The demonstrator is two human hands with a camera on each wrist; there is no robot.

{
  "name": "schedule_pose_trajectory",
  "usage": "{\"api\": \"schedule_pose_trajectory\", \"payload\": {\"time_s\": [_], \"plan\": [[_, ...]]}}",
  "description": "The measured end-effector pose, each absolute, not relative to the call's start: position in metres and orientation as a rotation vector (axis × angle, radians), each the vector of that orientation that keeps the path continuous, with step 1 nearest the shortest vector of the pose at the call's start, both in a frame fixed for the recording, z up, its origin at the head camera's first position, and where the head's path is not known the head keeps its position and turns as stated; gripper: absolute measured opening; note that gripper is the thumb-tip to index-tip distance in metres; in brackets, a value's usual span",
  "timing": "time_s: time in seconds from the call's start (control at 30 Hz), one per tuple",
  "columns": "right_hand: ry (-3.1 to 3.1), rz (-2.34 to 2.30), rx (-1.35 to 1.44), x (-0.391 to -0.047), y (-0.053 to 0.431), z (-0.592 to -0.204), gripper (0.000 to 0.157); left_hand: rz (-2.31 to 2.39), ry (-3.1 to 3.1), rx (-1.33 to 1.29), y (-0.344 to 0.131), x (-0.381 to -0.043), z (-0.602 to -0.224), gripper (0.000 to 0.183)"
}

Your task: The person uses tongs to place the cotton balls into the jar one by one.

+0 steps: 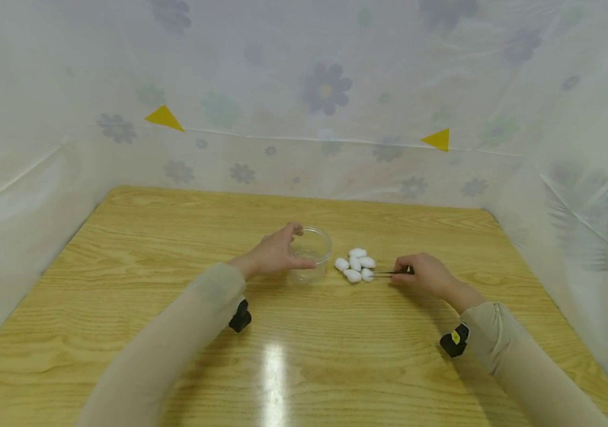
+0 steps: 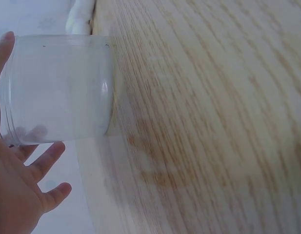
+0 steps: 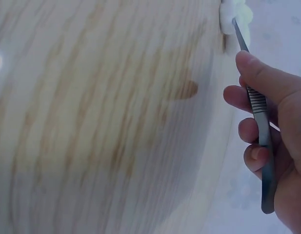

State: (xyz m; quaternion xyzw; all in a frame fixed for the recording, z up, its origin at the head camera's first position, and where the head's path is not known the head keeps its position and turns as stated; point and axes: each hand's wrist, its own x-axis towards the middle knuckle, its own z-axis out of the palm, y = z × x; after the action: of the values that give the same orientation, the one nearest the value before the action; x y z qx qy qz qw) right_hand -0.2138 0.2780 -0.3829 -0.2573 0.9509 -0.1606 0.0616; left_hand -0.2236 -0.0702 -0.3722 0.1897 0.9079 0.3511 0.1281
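My left hand (image 1: 269, 254) grips a clear plastic tub (image 1: 308, 276) by its upper part, thumb across the near side of the rim and fingers at the far side. Through the transparent wall of the tub (image 2: 57, 87) nothing shows inside. Metal tweezers (image 3: 260, 109) lie in my right hand (image 1: 432, 277), pinched between thumb and fingers, pointing left. Their tips meet the nearest right cotton ball (image 1: 367, 275). Several more white cotton balls (image 1: 355, 263) cluster around that one, just right of the tub.
All of this is on a wood-grain table (image 1: 304, 356). A pale flowered curtain (image 1: 282, 166) encloses the far side and both flanks, with yellow triangles (image 1: 165, 117) on it. Small black wrist cameras (image 1: 240, 316) hang under both sleeves.
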Motion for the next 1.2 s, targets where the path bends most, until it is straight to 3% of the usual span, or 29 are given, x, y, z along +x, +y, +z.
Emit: {"api": "schedule_pose_trajectory", "payload": {"time_s": [1.2], "plan": [[2.88,-0.666,-0.726,-0.211,0.284,-0.359,0.011,1.044,2.621,0.563,-0.071,-0.224,-0.372,0.09]]}}
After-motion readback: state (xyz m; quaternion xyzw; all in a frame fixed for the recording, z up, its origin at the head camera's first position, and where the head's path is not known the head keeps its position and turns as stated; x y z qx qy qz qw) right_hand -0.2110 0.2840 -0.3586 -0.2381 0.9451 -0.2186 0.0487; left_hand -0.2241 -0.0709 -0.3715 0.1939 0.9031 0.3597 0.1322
